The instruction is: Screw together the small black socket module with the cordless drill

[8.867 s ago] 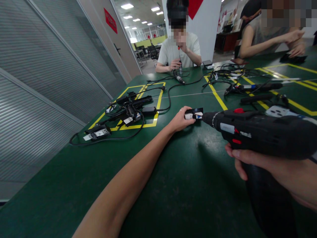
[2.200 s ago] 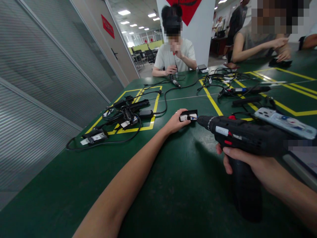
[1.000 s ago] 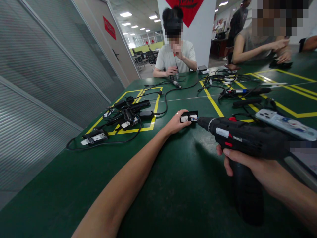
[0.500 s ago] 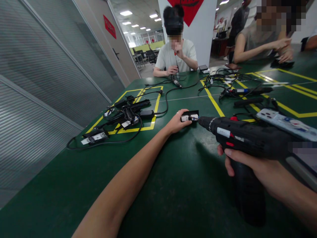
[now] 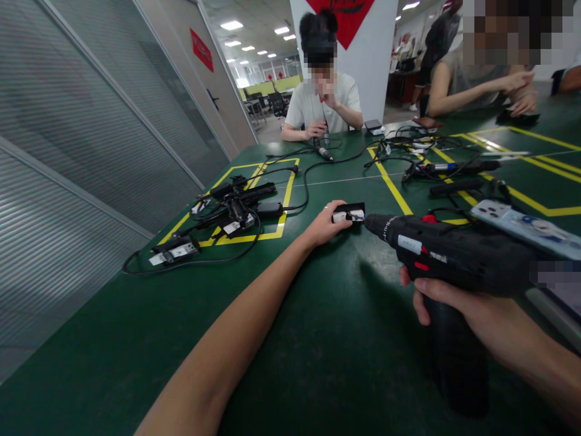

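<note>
My left hand (image 5: pixel 327 223) is closed around a small black case with a white inside (image 5: pixel 356 214), held on its side on the green table. Wrapped round the grip of a black cordless drill (image 5: pixel 436 248), my right hand (image 5: pixel 458 297) has its forefinger near the trigger. The drill lies level and points left, its chuck (image 5: pixel 374 224) right beside the case's right end. Whether a bit touches the case is too small to tell.
Black devices with cables (image 5: pixel 238 206) lie inside yellow tape at left. More cables and a tool (image 5: pixel 458 166) lie at right, near a phone in a pale blue case (image 5: pixel 526 224). A person (image 5: pixel 322 103) sits opposite; another (image 5: pixel 472 85) sits at far right.
Almost nothing differs. The drill has shifted very slightly to the right, and my left hand keeps the case in the same spot.
</note>
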The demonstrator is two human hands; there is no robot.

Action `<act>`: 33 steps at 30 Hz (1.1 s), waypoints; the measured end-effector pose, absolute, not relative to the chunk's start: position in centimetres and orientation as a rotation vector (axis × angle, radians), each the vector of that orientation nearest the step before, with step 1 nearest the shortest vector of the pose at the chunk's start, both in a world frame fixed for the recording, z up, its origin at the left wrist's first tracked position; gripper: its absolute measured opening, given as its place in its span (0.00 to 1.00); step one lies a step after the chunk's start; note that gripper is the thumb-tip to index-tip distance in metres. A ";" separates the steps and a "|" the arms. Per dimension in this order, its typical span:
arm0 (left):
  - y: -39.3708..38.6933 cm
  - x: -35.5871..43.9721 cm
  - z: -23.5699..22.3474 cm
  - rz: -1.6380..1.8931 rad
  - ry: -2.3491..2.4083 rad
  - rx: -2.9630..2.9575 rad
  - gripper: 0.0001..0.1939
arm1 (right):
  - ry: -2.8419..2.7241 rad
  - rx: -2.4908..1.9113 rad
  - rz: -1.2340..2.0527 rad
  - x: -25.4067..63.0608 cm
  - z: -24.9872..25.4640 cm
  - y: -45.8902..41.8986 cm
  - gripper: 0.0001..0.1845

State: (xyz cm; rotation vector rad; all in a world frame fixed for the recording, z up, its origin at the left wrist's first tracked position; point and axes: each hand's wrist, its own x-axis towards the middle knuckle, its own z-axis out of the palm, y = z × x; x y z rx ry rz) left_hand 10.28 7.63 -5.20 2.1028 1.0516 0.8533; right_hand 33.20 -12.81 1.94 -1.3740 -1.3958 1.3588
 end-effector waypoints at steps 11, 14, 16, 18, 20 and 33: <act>7.9 10.2 -5.5 0.867 1.002 2.116 0.29 | -1.377 -1.365 1.338 32.9 2.3 -12.7 0.09; 7.8 10.2 -5.5 0.870 0.981 2.114 0.30 | -1.383 -1.381 1.342 33.0 2.1 -12.7 0.09; 7.8 10.2 -5.5 0.870 0.982 2.108 0.29 | -1.382 -1.395 1.348 33.1 2.0 -12.7 0.10; 7.8 10.2 -5.4 0.874 0.982 2.102 0.28 | -1.379 -1.400 1.346 33.1 2.0 -12.7 0.10; 7.8 10.2 -5.5 0.872 0.984 2.094 0.28 | -1.387 -1.387 1.336 33.1 2.1 -12.7 0.10; 7.7 10.3 -5.2 0.883 1.035 2.079 0.26 | -1.406 -1.388 1.370 33.0 2.3 -13.0 0.10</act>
